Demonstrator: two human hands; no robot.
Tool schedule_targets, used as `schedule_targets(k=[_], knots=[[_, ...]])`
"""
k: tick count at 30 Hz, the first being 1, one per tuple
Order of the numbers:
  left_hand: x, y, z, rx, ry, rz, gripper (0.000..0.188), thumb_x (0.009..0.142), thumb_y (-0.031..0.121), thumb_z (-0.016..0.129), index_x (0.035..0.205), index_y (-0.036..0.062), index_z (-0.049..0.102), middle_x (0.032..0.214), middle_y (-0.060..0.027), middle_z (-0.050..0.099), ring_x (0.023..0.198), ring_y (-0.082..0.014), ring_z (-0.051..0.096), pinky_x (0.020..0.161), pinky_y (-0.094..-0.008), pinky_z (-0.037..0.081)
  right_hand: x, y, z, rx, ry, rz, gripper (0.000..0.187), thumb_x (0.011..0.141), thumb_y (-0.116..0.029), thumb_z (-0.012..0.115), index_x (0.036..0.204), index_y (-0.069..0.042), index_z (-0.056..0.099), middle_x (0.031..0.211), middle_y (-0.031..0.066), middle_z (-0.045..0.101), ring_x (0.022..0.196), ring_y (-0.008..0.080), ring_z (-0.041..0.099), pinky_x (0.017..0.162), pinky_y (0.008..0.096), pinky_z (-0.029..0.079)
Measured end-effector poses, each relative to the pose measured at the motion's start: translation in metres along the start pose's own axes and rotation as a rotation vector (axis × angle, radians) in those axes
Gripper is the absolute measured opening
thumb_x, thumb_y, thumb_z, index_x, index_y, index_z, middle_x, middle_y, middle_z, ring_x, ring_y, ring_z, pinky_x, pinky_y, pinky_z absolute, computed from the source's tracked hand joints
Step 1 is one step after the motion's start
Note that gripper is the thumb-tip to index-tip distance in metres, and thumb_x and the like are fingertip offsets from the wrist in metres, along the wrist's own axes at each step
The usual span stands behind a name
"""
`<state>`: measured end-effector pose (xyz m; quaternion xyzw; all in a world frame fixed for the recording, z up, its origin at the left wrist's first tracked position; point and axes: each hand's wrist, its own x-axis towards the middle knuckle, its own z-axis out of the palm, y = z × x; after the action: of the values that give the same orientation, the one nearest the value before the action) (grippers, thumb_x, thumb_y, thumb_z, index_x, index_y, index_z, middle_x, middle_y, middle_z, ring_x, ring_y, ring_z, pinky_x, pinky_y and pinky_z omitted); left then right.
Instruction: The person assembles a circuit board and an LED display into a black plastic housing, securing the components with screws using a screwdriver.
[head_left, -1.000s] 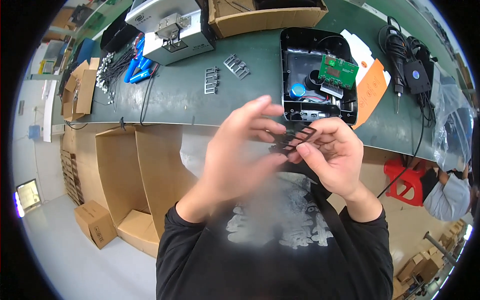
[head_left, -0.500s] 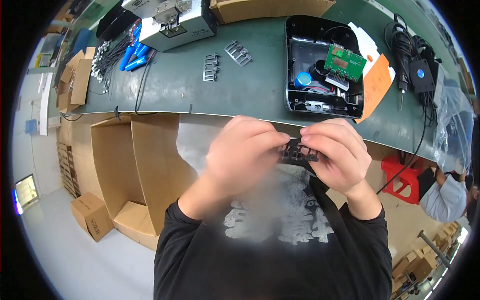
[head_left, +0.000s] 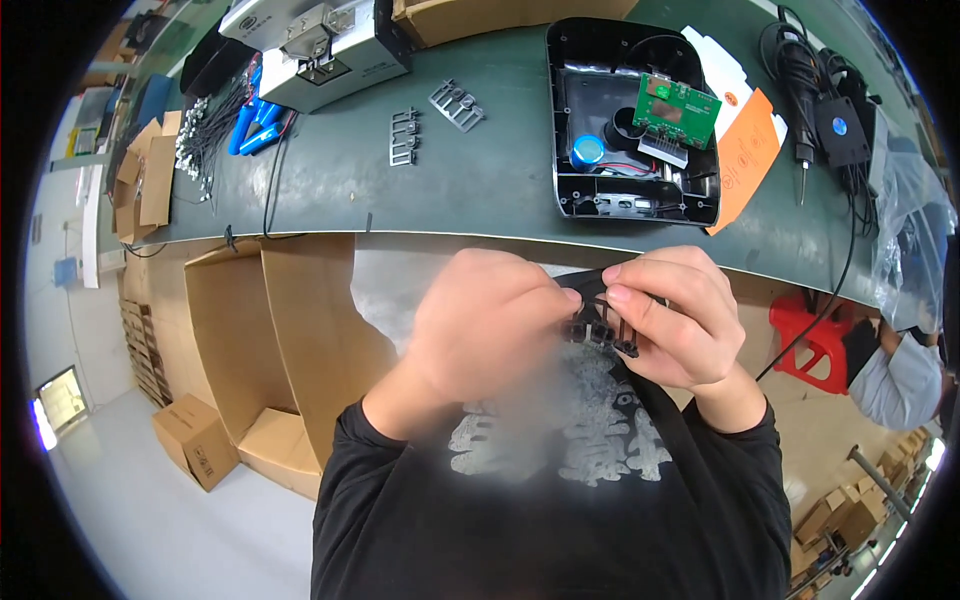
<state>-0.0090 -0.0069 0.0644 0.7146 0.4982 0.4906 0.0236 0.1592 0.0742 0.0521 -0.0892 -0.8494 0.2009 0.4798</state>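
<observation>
Just off the table's front edge, close to my chest, both hands hold a small black plastic bracket (head_left: 600,333) with several open slots. My left hand (head_left: 488,318) pinches its left end between thumb and fingers. At the other end my right hand (head_left: 688,312) grips it with thumb and forefinger; the fingers partly cover it. Two grey plastic brackets (head_left: 404,137) of similar build lie on the table beyond my hands. To their right stands an open black housing (head_left: 562,190) with a green circuit board (head_left: 678,110) and a blue round part (head_left: 587,151) in it.
A power screwdriver (head_left: 801,120) with cables and an orange sheet (head_left: 745,155) lie right of the housing. Blue wired cylinders (head_left: 258,128) and a white box (head_left: 340,75) are at the far left. Below the edge stand an open carton (head_left: 228,335) and a red stool (head_left: 812,345); a person is at right.
The black bracket has tilted and come slightly lower, nearer my chest, with both hands still on it. The table scene has shifted a little to the left in the view.
</observation>
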Motion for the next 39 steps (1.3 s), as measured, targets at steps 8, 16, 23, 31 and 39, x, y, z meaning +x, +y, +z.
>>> schedule_targets(k=[8, 16, 23, 31, 39], knots=[[0.001, 0.002, 0.005, 0.010, 0.010, -0.028, 0.028, 0.056, 0.004, 0.068, 0.083, 0.0084, 0.062, 0.073, -0.0039, 0.061, 0.064, -0.0231, 0.059, 0.058, -0.0324, 0.046, -0.003, 0.003, -0.002, -0.146, 0.020, -0.098, 0.025, 0.060, -0.001, 0.072, 0.082, 0.001, 0.062, 0.085, 0.0095, 0.062, 0.066, 0.0228, 0.061, 0.052, 0.0286, 0.048], [0.001, -0.001, 0.010, -0.102, 0.029, -0.252, 0.036, 0.054, -0.003, 0.071, 0.087, 0.0088, 0.065, 0.080, -0.0051, 0.064, 0.074, -0.0236, 0.062, 0.064, -0.0319, 0.050, -0.001, 0.007, -0.007, 0.209, -0.024, 0.270, 0.028, 0.056, 0.007, 0.072, 0.082, 0.000, 0.062, 0.081, 0.0098, 0.063, 0.066, 0.0238, 0.061, 0.058, 0.0305, 0.049], [-0.001, -0.004, 0.014, -0.187, -0.023, -0.257, 0.037, 0.054, -0.003, 0.072, 0.088, 0.0110, 0.067, 0.083, -0.0050, 0.064, 0.076, -0.0246, 0.062, 0.065, -0.0320, 0.051, -0.003, 0.010, -0.014, 0.174, -0.050, 0.269, 0.027, 0.056, 0.006, 0.072, 0.081, -0.001, 0.064, 0.082, 0.0084, 0.064, 0.067, 0.0227, 0.061, 0.057, 0.0294, 0.048], [0.009, -0.003, 0.010, 0.001, -0.167, -0.085, 0.019, 0.064, 0.008, 0.068, 0.083, 0.0103, 0.065, 0.081, -0.0027, 0.065, 0.076, -0.0235, 0.063, 0.066, -0.0318, 0.049, -0.007, 0.013, -0.012, 0.038, -0.013, 0.148, 0.030, 0.052, 0.004, 0.070, 0.081, -0.002, 0.065, 0.079, 0.0071, 0.063, 0.065, 0.0229, 0.060, 0.055, 0.0294, 0.047], [0.012, 0.006, 0.015, 0.030, -0.117, -0.122, 0.025, 0.062, 0.009, 0.070, 0.086, 0.0097, 0.065, 0.072, -0.0030, 0.062, 0.069, -0.0227, 0.061, 0.060, -0.0339, 0.047, -0.010, 0.007, -0.012, -0.188, 0.041, 0.080, 0.029, 0.052, 0.000, 0.072, 0.080, -0.004, 0.063, 0.074, 0.0043, 0.061, 0.060, 0.0201, 0.059, 0.051, 0.0272, 0.042]])
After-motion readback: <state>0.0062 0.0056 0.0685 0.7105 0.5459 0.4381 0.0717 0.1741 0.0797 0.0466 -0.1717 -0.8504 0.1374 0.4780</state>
